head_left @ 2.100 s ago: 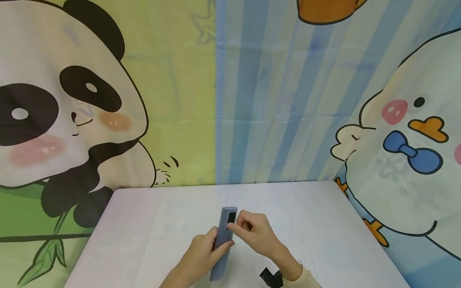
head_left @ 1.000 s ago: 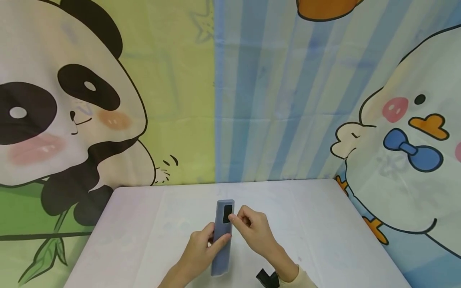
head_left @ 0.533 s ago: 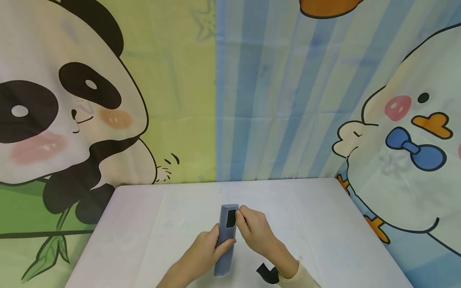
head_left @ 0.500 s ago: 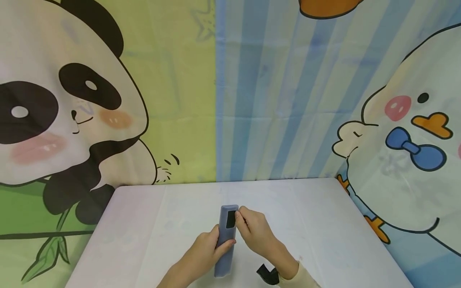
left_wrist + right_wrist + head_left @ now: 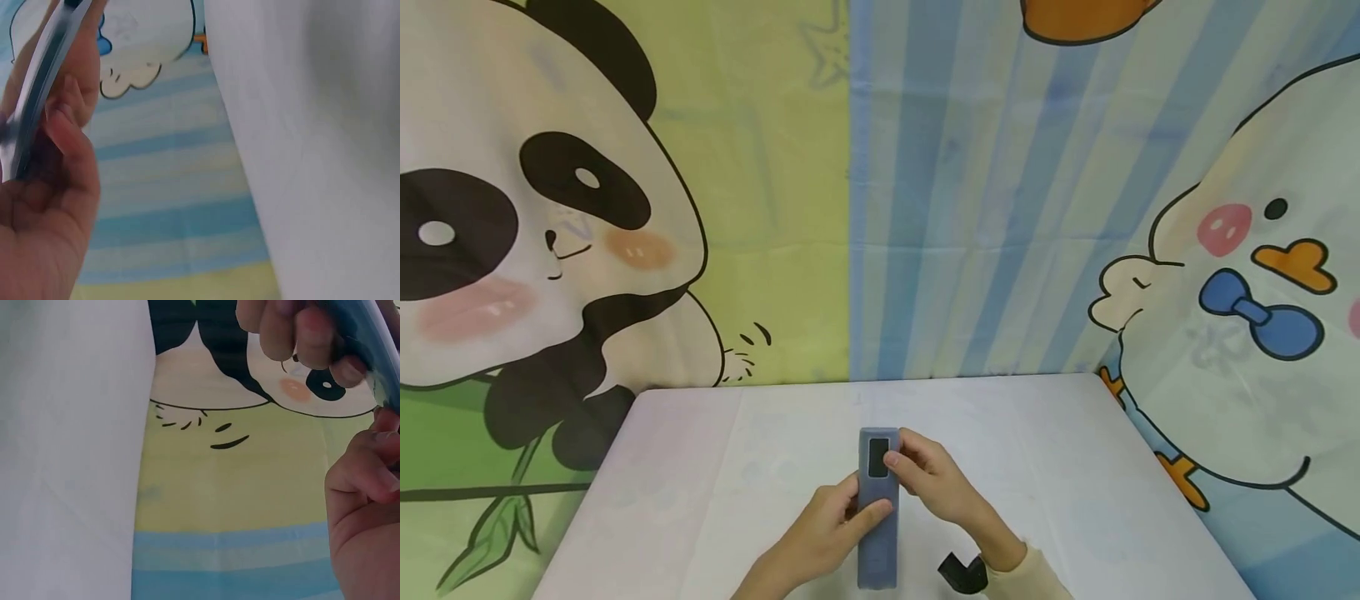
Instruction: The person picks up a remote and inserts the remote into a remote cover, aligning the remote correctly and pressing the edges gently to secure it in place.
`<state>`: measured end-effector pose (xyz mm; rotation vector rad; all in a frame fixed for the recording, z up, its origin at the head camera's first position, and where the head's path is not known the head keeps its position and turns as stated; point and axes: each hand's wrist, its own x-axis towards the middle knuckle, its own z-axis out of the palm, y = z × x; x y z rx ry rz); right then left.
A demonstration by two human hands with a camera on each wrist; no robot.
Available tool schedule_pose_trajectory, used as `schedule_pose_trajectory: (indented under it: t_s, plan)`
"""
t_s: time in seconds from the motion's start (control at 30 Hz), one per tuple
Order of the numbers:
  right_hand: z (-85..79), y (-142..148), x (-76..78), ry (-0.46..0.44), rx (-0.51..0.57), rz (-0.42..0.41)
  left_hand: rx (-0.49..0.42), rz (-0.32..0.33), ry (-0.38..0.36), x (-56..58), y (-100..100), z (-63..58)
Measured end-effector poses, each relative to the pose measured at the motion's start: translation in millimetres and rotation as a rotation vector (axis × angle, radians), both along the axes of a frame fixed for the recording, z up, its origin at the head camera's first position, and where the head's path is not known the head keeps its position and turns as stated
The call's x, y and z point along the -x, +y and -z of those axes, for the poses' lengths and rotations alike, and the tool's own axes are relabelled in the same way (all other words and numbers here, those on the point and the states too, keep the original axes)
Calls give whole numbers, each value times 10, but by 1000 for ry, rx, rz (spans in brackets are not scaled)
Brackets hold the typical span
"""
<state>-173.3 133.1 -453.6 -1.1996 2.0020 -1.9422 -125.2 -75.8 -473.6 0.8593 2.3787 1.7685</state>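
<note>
A long, narrow blue-grey case [image 5: 877, 546] with a dark rectangle [image 5: 877, 458] near its far end is held up over the white table. My left hand [image 5: 823, 533] grips it around the middle, thumb across the front and fingers behind. At the upper right edge, my right hand [image 5: 936, 479] pinches the case, its thumb lying on the border of the dark rectangle and its fingers mostly hidden behind. Seen edge-on in the left wrist view, the case [image 5: 39, 87] lies within the curled left fingers. The right wrist view shows the case [image 5: 369, 344] only at its upper right corner.
The white table [image 5: 760, 467] reaches back to a cartoon-printed curtain [image 5: 797, 250] with a panda and a white duck. A black angular piece [image 5: 962, 575] shows beside the right sleeve [image 5: 1033, 575].
The case has turned from slightly tilted to nearly straight. My right thumb has moved from beside its edge onto the border of the dark rectangle; the left grip stays the same.
</note>
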Motion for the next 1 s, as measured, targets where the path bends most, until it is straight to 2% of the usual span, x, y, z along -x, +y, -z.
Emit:
schedule_pose_trajectory:
  t_s: [0.1, 0.17, 0.2, 0.27, 0.4, 0.5, 0.6, 0.77, 0.87, 0.93, 1.0]
  plan:
    - [18, -5, 4, 9, -3, -9, 137, -133, 183, 36, -75, -68]
    - [42, -10, 15, -8, 11, -30, 170, -199, 289, 61, -121, -125]
    - [53, -11, 20, -12, 12, -30, 169, -204, 321, 76, -137, -152]
    - [72, -17, 28, -19, 12, -40, 155, -165, 335, 106, -159, -201]
    - [95, -26, 27, -18, -6, -58, 155, -32, 250, 142, -173, -265]
    - [108, -30, 14, -24, -3, -73, 187, -7, 235, 143, -164, -284]
    - [113, -40, -2, 13, -14, -30, 218, -35, 288, 121, -135, -286]
    - [66, -81, -33, 128, -36, 86, 274, -145, 466, 75, -78, -307]
    - [77, -83, -30, 135, -24, 93, 336, -194, 556, 76, -53, -324]
    - [121, -62, -17, 104, -14, 71, 378, -196, 570, 81, -47, -327]
    - [159, -32, -2, 72, -8, 46, 398, -179, 531, 87, -53, -319]
